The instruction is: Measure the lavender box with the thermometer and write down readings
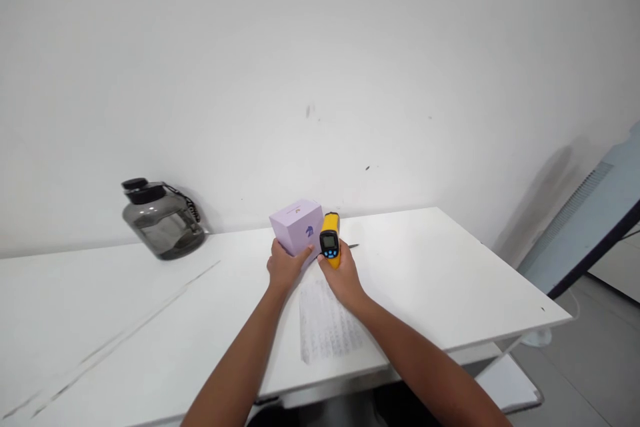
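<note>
A light purple box (298, 225) with a dark blue emblem is gripped low on its side by my left hand (286, 267), the thumb across its front face. My right hand (346, 278) is wrapped round the handle of a yellow and black infrared thermometer (331, 240). Its small screen and blue buttons face me, and its body is close to the box's right edge. Under my wrists lies a sheet of paper (327, 330) covered in lines of writing. Part of a dark pen (354, 245) shows behind my right hand.
A large grey see-through water bottle (167, 223) with a black cap and cord stands at the left by the wall. Grey streaks mark the white table (425, 280). Beyond its right edge leans a large pale panel-like thing (580, 213).
</note>
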Action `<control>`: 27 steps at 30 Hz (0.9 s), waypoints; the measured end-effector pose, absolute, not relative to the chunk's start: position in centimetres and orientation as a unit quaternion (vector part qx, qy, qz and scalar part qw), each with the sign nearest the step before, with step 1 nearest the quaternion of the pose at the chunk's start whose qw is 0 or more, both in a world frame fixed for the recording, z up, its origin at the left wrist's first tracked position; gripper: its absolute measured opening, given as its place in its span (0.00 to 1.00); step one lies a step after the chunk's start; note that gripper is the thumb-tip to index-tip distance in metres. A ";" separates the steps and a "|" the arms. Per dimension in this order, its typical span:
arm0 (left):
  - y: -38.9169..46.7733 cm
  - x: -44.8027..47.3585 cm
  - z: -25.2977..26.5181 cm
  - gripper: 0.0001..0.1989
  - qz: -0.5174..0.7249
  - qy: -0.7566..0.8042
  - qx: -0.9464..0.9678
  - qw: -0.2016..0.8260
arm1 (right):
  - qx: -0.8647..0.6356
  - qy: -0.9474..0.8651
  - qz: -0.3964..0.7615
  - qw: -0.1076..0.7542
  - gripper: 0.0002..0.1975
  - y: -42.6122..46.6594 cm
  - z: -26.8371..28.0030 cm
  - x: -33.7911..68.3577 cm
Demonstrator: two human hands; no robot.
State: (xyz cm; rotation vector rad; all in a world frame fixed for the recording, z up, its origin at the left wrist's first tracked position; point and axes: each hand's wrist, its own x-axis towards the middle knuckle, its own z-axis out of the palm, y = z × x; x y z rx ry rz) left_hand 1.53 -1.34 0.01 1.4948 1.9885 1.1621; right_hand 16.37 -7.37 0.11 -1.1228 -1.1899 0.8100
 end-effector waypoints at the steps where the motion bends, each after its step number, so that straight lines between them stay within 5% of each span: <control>1: -1.3 1.5 0.0 0.37 0.412 0.710 0.536 0.196 | -0.491 -0.515 0.348 0.611 0.21 -7.3 0.0 16.4; 17: -0.9 1.4 -0.8 0.52 0.451 0.684 0.547 0.175 | -0.439 -0.523 0.392 0.617 0.32 -5.0 -1.8 17.3; 27: -1.0 1.6 -1.4 0.66 0.559 0.600 0.533 0.208 | -0.515 -0.559 0.314 0.569 0.29 -3.5 -1.6 19.2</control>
